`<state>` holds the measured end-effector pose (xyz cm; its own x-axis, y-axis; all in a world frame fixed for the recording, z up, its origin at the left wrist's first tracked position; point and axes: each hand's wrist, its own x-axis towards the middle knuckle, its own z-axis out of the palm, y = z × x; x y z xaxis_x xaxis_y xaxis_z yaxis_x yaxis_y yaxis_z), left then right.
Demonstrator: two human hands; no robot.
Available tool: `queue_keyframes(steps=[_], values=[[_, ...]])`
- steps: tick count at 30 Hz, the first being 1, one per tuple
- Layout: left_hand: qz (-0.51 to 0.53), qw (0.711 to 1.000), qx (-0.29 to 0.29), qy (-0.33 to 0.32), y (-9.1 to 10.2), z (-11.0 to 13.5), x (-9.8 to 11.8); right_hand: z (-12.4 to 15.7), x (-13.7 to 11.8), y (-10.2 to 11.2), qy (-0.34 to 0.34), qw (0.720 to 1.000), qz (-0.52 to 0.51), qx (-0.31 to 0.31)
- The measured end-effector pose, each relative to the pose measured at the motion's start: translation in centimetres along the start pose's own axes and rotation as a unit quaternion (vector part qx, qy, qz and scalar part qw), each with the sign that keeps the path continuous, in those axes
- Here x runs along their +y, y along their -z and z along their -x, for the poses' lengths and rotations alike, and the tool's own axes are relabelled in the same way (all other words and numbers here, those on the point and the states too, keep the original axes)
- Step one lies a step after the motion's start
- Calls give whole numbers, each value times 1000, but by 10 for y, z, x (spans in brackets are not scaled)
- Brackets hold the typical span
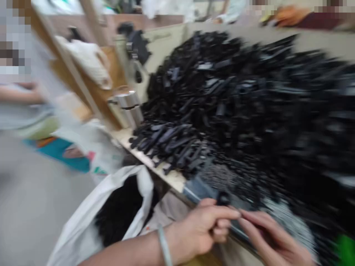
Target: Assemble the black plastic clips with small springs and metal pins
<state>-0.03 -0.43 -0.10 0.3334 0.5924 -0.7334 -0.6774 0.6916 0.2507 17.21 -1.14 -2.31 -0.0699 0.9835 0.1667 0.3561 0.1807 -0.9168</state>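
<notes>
Left grip (201,231): thumb and forefinger pressed together, pinching a small black plastic part (223,198) just above the tabletop edge; remaining fingers curled inward. Pale bangle (165,245) around the wrist. Right grip (274,236): fingers extended and slightly spread, just beside the left fingertips; contact with any part not determinable owing to motion blur. Between both grips, a long dark strip (238,231), partly hidden by the fingers.

Directly ahead, a large heap of black plastic parts (222,111) on a wooden tabletop (149,159). At the near side of the heap, a patch of fine grey pieces (219,177). Just beside the heap's left flank, a steel canister (126,105). Below the tabletop edge at lower left, an open white plastic bag (80,229) holding a dark black mass (119,210), exact contents too blurred to identify. At far left, a co-worker's hand (27,94), blurred and well apart from both grips.
</notes>
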Motion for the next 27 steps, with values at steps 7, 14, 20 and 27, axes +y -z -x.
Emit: queue_keyframes(steps=[7, 14, 20, 27], values=[[-76, 995, -59, 13, -5, -12, 1, -15, -15, 2, 53, 996, 59, 38], [-184, 976, -111, -25, -11, 8, 9, -10, -11, 11, 57, 997, 48, 27], [-259, 959, -109, -38, -14, 13, 10, -18, -7, 8, 134, 987, 84, -15], [-310, 946, -63, -74, -11, 10, 3, -18, -6, 7, 121, 988, 94, -30]])
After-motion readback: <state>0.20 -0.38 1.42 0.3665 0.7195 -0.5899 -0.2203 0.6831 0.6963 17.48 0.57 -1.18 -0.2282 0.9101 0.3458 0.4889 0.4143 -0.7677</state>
